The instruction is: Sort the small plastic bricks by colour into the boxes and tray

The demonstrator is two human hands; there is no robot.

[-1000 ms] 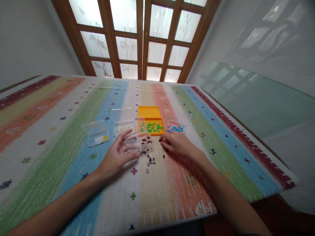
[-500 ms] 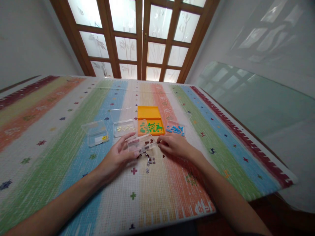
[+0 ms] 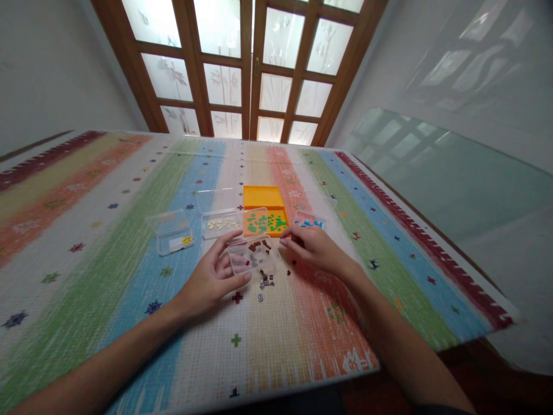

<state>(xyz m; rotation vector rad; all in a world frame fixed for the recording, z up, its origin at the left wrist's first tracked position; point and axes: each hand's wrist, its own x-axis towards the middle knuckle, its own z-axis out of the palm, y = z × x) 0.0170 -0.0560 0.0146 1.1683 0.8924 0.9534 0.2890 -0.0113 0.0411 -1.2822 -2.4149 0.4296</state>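
My left hand [image 3: 218,275] grips the left end of a clear plastic box [image 3: 237,264], thumb in front and fingers round the side. Several small dark brown toy bricks [image 3: 258,245] lie in the box, and its transparent lid stands raised at the back. To the right of it is my right hand [image 3: 313,249], its thumb and fingertips pinched by the box's corner. Anything in that pinch is too small to make out. Just in front of the box, small grey and brown pieces [image 3: 264,280] lie in a loose pile on the cloth, with a few brown ones to the right.
Behind the box stands an open orange case [image 3: 263,197] with green pieces. Clear boxes hold cream pieces [image 3: 222,223], blue pieces [image 3: 311,223] and yellow pieces [image 3: 186,240]. A striped tablecloth [image 3: 194,369] covers the table.
The clear box has tipped, so its inside and brown bricks show more fully, and its lid now overlaps the orange case. My right hand has shifted slightly up, and another brown piece shows beside it.
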